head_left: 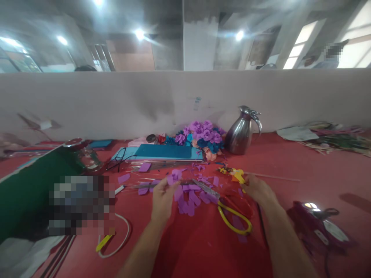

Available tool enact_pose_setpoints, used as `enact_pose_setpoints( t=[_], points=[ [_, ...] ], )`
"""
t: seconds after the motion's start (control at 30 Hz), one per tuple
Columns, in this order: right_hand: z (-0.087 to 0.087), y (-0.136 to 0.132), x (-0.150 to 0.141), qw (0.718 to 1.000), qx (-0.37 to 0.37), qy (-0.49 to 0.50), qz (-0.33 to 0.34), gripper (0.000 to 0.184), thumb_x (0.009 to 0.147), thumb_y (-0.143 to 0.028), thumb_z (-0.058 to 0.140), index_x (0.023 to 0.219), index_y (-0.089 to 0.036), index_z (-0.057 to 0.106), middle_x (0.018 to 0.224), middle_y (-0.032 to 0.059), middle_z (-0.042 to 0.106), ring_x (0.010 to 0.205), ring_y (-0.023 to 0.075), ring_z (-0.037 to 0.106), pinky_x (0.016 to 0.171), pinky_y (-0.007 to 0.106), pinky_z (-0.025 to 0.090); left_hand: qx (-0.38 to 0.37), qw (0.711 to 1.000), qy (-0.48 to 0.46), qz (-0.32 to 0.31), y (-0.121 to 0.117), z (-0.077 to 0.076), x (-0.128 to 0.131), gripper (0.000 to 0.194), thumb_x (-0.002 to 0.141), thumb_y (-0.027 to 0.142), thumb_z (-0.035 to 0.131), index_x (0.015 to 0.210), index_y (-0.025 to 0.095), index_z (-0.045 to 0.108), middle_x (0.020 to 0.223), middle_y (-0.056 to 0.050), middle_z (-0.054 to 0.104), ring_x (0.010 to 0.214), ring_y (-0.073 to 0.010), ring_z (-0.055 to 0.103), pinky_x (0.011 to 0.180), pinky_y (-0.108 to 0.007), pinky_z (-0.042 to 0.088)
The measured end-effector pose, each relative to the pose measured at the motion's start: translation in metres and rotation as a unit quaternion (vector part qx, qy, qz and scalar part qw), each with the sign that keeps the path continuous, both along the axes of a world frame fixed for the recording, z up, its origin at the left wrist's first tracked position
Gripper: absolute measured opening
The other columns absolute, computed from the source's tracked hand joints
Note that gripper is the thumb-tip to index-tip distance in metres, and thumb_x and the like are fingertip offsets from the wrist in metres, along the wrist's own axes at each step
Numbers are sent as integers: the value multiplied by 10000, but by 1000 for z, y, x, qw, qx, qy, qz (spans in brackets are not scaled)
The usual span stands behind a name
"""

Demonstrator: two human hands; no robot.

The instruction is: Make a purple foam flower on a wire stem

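Note:
My left hand (162, 199) pinches a small purple paper flower (174, 176) between thumb and fingers. On the right, my right hand (259, 188) is closed around the handle of a yellow glue gun (238, 176), its nozzle pointing left. A long clear glue stick (278, 177) sticks out behind it, and a dark cord runs down past my wrist. Between my hands lie large scissors (206, 188) with one red and one yellow handle loop. Cut purple paper petals (189, 200) are scattered around the blades and beside my left hand.
Behind lies a heap of finished paper flowers (203, 133), with a steel jug (240, 133) to its right. Blue sheets (165, 151), eyeglasses (118, 159) and a glass jar (88, 156) stand left. A maroon device (321, 227) sits at right. A low white partition (116, 100) closes the back.

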State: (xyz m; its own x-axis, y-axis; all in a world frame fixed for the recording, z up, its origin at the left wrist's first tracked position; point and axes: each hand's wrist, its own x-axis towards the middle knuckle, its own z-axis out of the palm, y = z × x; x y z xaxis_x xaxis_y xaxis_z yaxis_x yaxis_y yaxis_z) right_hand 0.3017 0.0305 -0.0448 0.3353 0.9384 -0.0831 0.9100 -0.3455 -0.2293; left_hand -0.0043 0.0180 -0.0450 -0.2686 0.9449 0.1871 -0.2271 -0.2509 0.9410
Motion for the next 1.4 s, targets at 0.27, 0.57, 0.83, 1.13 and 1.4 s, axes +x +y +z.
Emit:
enact_pose_setpoints(
  t=[0.27, 0.57, 0.83, 1.13, 1.4],
  points=[
    [-1, 0, -7, 999, -8, -13, -46, 328, 879, -252, 412, 1154, -111, 518, 953, 194, 678, 923, 313, 661, 682, 353, 455, 54, 993, 78, 72, -3, 5, 0, 133, 761, 284, 677, 862, 199, 690, 871, -28, 691, 852, -170, 614, 827, -283, 469],
    [42, -30, -55, 853, 522, 22, 17, 450, 873, -265, 469, 1300, -130, 435, 1163, 189, 566, 1116, 292, 524, 913, 444, 442, 74, 989, 72, 107, -2, -1, 6, 132, 756, 288, 689, 843, 198, 647, 843, -14, 641, 834, -160, 598, 832, -270, 449],
    [17, -39, -170, 929, 111, 6, 353, 240, 768, -105, 538, 920, -198, 700, 897, 108, 712, 862, 271, 644, 702, 344, 478, 45, 996, 23, 71, 2, -7, -1, 125, 791, 305, 656, 840, 199, 611, 783, 13, 585, 744, -124, 538, 725, -227, 430],
    [-13, -29, -175, 924, 187, 129, 307, 222, 793, -108, 510, 831, -211, 702, 901, 79, 708, 914, 234, 611, 777, 319, 441, 17, 999, -51, -8, 8, -2, -14, 164, 760, 287, 679, 774, 194, 544, 704, 41, 493, 634, -88, 439, 636, -206, 374],
    [-6, -19, -171, 753, 139, 631, 129, 187, 728, -370, 612, 670, -199, 563, 623, -12, 567, 551, 132, 479, 539, 250, 375, -77, 994, -58, -54, 0, 7, -5, 339, 642, 353, 774, 910, 166, 680, 722, 13, 617, 616, -92, 512, 626, -223, 399]
  ],
)
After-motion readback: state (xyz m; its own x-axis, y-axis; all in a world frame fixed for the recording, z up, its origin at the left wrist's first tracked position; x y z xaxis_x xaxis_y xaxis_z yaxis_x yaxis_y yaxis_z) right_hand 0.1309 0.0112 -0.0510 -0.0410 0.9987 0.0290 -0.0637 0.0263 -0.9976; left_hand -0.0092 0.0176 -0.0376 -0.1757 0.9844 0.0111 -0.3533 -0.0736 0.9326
